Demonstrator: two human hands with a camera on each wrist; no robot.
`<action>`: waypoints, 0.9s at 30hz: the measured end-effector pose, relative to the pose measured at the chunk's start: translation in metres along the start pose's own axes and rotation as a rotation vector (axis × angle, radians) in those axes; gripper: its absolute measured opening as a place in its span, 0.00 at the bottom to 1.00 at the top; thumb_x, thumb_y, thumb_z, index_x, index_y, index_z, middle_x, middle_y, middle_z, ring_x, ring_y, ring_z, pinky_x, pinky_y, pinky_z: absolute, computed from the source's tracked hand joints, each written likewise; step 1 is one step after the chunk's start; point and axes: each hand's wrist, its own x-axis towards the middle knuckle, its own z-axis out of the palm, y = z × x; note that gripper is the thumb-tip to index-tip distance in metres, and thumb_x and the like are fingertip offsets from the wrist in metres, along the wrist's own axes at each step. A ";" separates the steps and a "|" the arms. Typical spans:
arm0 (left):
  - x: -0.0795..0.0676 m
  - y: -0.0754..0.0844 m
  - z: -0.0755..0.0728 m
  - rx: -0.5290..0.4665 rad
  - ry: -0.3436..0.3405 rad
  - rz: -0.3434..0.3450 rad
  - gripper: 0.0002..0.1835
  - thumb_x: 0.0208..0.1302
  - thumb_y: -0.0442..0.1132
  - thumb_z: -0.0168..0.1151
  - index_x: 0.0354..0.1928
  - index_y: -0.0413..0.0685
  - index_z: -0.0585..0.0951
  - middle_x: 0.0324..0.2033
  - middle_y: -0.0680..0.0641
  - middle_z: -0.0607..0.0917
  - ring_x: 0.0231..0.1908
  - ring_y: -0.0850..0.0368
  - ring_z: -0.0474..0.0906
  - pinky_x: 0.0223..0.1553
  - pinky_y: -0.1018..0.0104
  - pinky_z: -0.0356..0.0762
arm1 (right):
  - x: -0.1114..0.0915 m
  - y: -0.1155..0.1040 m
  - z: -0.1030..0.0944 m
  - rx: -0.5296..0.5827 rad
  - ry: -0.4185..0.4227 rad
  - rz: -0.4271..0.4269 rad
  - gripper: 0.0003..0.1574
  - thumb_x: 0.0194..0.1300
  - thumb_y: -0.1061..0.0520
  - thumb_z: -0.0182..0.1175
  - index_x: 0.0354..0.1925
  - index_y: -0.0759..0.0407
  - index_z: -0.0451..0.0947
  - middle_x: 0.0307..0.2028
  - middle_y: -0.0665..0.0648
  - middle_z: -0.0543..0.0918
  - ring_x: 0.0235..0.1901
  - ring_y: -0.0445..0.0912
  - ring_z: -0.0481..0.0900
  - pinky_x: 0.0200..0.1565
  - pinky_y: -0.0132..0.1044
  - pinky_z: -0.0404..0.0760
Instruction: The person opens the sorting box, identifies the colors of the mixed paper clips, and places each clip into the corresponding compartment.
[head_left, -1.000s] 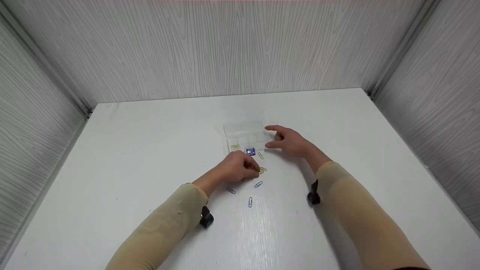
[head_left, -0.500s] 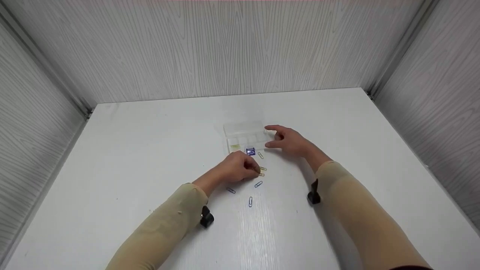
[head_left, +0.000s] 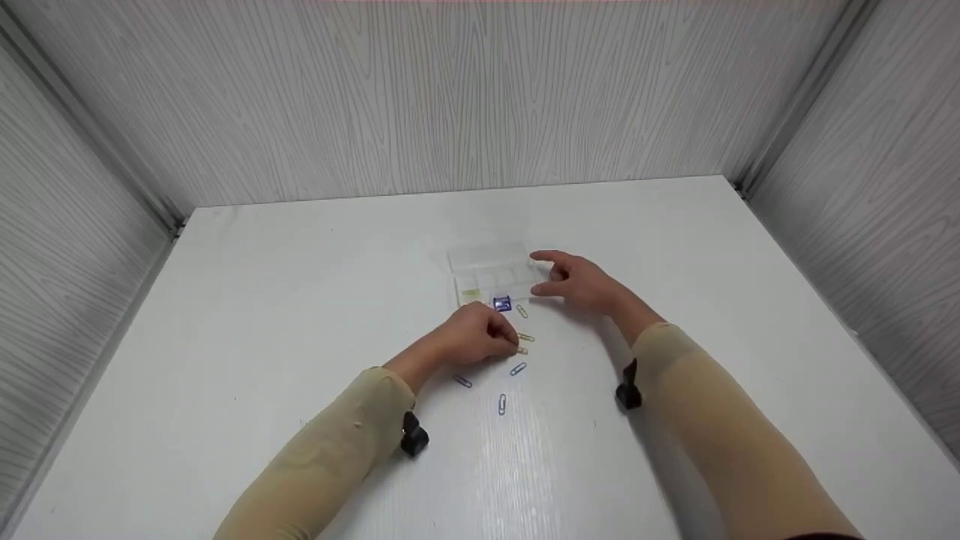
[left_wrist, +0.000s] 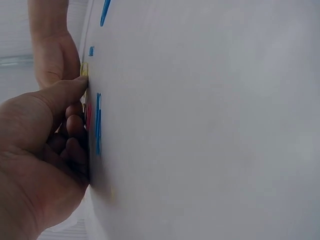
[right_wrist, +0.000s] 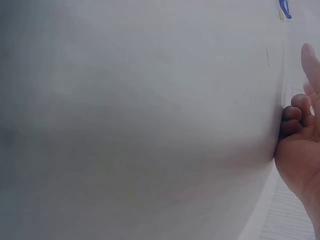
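Note:
My left hand (head_left: 476,334) is low over the table, thumb and forefinger pinching a yellow paper clip (head_left: 523,350). Another yellow paper clip (head_left: 527,337) lies just beyond the fingertips. The left wrist view shows yellow wire (left_wrist: 84,69) at the thumb tip and a blue paper clip (left_wrist: 98,125) on the table. My right hand (head_left: 581,283) holds the right end of a clear compartment box (head_left: 487,259), thumb at its front corner and forefinger at the raised lid. Yellow clips (head_left: 470,292) sit in its left front compartment. The left hand hides part of the box's front.
Loose paper clips lie around the left hand: a blue one (head_left: 518,369), another blue one (head_left: 502,404), a dark one (head_left: 463,381) and a pale yellow one (head_left: 522,310). A small blue squarish piece (head_left: 502,303) is at the box's front edge. Grooved panels (head_left: 450,97) enclose the white table.
At the left fingertips the yellow clips, bunched together before, now show apart, one nearer to me. The left hand has barely shifted; the right hand and box stay in place.

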 end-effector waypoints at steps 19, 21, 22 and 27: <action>-0.004 -0.007 -0.014 -0.178 0.083 -0.024 0.06 0.62 0.43 0.67 0.39 0.54 0.89 0.33 0.52 0.85 0.31 0.56 0.76 0.32 0.65 0.74 | -0.002 0.000 0.002 0.003 -0.013 -0.031 0.43 0.57 0.36 0.68 0.68 0.38 0.66 0.31 0.53 0.69 0.32 0.48 0.67 0.41 0.42 0.66; -0.004 -0.006 -0.019 -0.170 0.125 -0.042 0.07 0.62 0.45 0.67 0.39 0.55 0.88 0.35 0.53 0.85 0.34 0.56 0.76 0.35 0.65 0.74 | -0.002 0.000 0.002 0.003 -0.009 -0.029 0.43 0.57 0.37 0.68 0.68 0.38 0.66 0.31 0.54 0.69 0.33 0.48 0.68 0.42 0.42 0.66; -0.005 -0.005 -0.022 -0.166 0.146 -0.046 0.07 0.62 0.46 0.67 0.40 0.56 0.88 0.35 0.53 0.85 0.36 0.56 0.76 0.36 0.65 0.74 | -0.002 0.000 0.003 0.005 -0.006 -0.027 0.42 0.57 0.37 0.68 0.68 0.37 0.66 0.32 0.54 0.69 0.33 0.49 0.68 0.43 0.42 0.65; -0.007 -0.004 -0.039 -0.173 0.253 -0.047 0.10 0.62 0.47 0.67 0.42 0.53 0.88 0.37 0.53 0.84 0.39 0.54 0.76 0.41 0.63 0.74 | -0.002 -0.001 0.006 0.012 0.001 -0.012 0.42 0.57 0.38 0.68 0.68 0.37 0.66 0.34 0.55 0.70 0.36 0.49 0.68 0.44 0.43 0.65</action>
